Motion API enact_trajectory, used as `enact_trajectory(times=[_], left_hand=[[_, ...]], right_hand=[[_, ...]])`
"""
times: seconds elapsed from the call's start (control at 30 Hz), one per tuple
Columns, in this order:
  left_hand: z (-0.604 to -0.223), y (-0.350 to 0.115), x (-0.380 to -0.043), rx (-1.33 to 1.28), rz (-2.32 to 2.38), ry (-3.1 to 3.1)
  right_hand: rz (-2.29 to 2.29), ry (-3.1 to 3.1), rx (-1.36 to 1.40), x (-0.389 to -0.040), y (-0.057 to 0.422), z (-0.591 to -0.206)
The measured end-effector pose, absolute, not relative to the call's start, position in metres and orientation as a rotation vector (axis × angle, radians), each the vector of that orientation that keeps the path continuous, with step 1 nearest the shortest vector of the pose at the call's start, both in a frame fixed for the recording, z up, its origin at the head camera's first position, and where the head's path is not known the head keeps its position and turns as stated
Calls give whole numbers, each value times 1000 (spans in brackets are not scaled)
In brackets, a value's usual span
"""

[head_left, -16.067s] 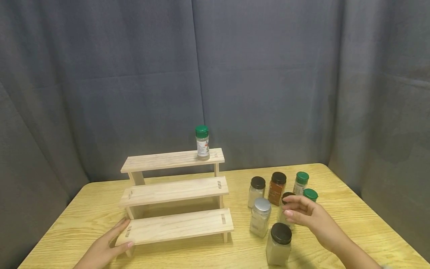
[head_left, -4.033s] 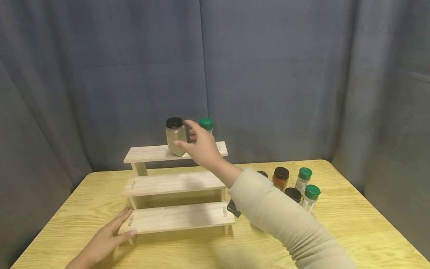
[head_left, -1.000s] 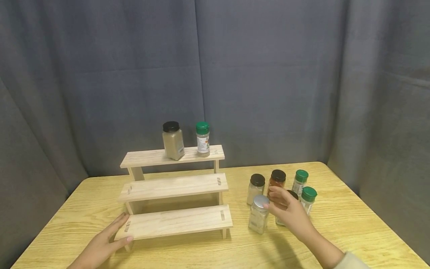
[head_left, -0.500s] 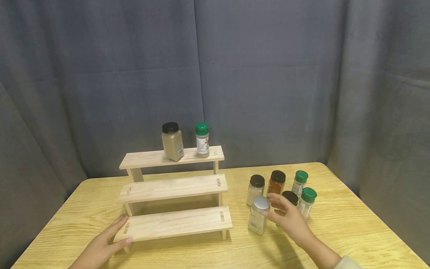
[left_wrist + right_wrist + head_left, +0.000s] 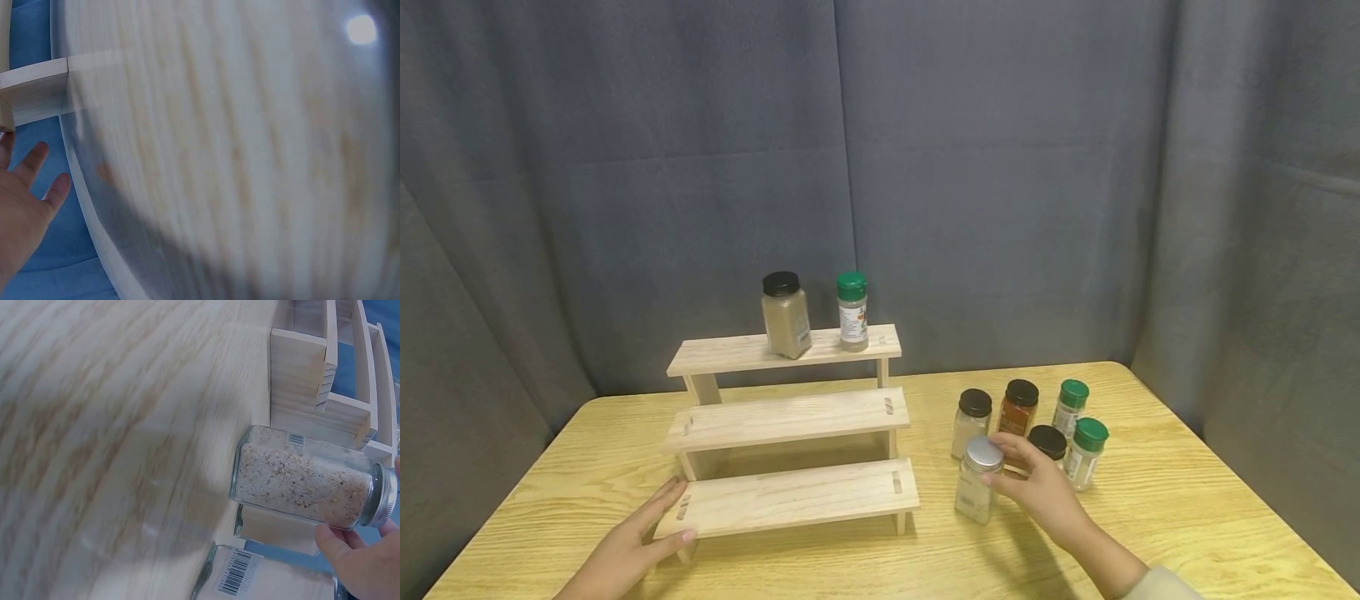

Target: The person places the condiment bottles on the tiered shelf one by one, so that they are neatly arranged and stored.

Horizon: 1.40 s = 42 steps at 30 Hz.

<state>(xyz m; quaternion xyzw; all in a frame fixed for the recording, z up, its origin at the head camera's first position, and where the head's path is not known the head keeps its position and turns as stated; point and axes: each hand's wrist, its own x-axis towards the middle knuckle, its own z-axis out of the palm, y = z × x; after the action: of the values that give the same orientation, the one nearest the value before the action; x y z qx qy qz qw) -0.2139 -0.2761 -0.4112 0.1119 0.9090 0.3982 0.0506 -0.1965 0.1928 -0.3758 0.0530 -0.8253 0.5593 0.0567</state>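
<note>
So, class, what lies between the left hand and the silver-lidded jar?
The head view shows the bottom shelf, which the left hand touches, then bare table up to the jar.

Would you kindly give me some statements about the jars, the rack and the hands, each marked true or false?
1. The left hand rests at the left end of the lowest shelf of the wooden rack. True.
2. The right hand is at the silver-lidded jar. True.
3. That jar is on the middle shelf. False: it is on the table.
4. Three jars stand on the top shelf. False: the top shelf holds two.
5. Two green-lidded jars stand on the table. True.
</note>
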Motion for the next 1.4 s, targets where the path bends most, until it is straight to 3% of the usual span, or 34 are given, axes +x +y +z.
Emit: enact_trajectory(times=[1.4], left_hand=[[-414,-278,-219,318,1226,2685]], right_hand=[[1631,-2481,235,-208,178,-392]])
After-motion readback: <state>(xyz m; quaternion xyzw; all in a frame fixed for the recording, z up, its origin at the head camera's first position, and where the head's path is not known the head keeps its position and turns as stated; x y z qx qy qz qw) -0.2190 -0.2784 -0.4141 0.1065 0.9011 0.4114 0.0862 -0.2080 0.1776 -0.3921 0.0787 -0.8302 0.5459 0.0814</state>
